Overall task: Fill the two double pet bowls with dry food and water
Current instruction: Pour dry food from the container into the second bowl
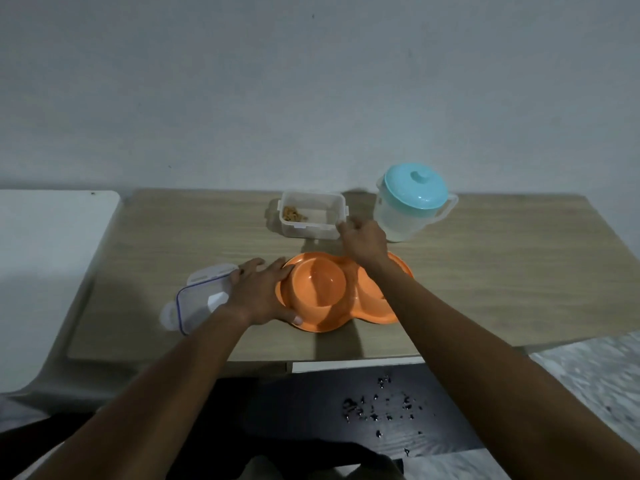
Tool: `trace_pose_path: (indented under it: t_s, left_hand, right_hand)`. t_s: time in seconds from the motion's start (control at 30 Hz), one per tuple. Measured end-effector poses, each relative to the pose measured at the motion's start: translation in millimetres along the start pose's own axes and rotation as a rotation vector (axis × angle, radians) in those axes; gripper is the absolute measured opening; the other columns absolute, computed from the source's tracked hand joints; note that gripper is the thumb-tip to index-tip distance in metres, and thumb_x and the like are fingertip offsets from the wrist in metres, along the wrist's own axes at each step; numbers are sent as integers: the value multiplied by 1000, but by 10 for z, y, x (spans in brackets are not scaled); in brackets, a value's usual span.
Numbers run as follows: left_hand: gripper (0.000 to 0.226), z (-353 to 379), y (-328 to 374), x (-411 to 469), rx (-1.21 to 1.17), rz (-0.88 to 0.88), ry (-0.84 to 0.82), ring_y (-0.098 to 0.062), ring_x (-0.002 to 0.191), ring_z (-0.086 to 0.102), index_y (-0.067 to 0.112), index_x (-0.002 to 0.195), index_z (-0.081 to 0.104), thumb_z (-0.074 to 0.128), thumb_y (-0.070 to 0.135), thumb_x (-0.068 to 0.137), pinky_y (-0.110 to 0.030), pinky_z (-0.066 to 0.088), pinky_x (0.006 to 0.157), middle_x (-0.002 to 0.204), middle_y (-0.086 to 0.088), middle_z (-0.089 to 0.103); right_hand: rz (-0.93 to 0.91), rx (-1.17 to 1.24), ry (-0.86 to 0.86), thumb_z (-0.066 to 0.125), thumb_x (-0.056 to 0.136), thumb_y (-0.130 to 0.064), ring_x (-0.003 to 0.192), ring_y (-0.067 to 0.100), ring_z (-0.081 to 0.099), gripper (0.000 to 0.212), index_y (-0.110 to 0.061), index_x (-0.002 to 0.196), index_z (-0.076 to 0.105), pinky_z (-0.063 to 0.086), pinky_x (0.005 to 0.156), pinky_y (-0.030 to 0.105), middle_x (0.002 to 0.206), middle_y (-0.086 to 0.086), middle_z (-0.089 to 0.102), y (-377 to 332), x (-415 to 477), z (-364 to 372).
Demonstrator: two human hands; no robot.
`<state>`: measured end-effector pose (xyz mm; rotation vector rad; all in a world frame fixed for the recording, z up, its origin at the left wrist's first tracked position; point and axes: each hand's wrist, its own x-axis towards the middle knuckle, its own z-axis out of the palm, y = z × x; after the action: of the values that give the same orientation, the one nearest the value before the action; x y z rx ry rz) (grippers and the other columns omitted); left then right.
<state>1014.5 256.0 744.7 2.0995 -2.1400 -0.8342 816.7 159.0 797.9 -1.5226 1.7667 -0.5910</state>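
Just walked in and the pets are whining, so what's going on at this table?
A person is getting pet food ready. Their left hand rests flat on the left end of an orange double bowl on the table. Their right hand is at the near corner of an open food container holding a little dry food; whether it has a grip yet is unclear. The container's lid lies at the left, a lidded jug stands at the right. The bowl's left compartment looks empty.

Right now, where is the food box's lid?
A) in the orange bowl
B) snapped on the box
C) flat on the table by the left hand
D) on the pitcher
C: the lid lies on the table beside the left hand; the food box stands open.
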Motion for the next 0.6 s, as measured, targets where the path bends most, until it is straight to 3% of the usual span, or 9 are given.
trace_pose_path:
  t_s: [0.17,0.27,0.4,0.5,0.53,0.6]
  left_hand:
    - [123,23,-11,9,1,-6,6,-28,149,7,43,152,18,76,76,50,-59,4,114,162,8,18]
    - [120,11,-8,3,8,2,12,-28,149,6,42,152,18,76,75,53,-58,2,114,162,8,18]
    - [118,-11,10,-8,18,13,7,-28,148,6,41,152,17,76,73,55,-57,2,114,162,6,19]
    - [118,0,5,-19,12,16,9,-27,149,6,42,152,18,76,74,54,-58,2,113,162,6,19]
    - [118,3,-1,-14,10,12,5,-27,149,7,42,152,18,76,74,54,-58,2,114,162,6,19]
    - [119,16,-13,-5,24,10,3,-27,149,7,42,152,18,75,75,54,-58,3,113,162,7,18]
  right_hand:
    - [135,36,-61,48,100,-49,118,40,63,61,2,128,65,51,100,50,128,23,67,-77,504,186]
    - [189,80,-74,51,101,-38,117,40,63,54,6,131,61,53,99,49,130,25,65,-62,585,231]
    - [210,160,-33,45,103,-28,102,35,62,45,5,131,58,56,78,38,120,20,64,-116,468,202]
    - [221,247,-20,51,90,-39,113,39,63,57,2,128,61,57,93,50,124,20,65,36,476,163]
    - [234,312,-27,54,85,-41,112,41,64,59,1,127,61,59,90,54,123,20,66,91,494,137]
    - [253,478,-62,60,93,-33,105,40,67,44,1,120,60,62,83,54,113,18,66,-16,287,-6]
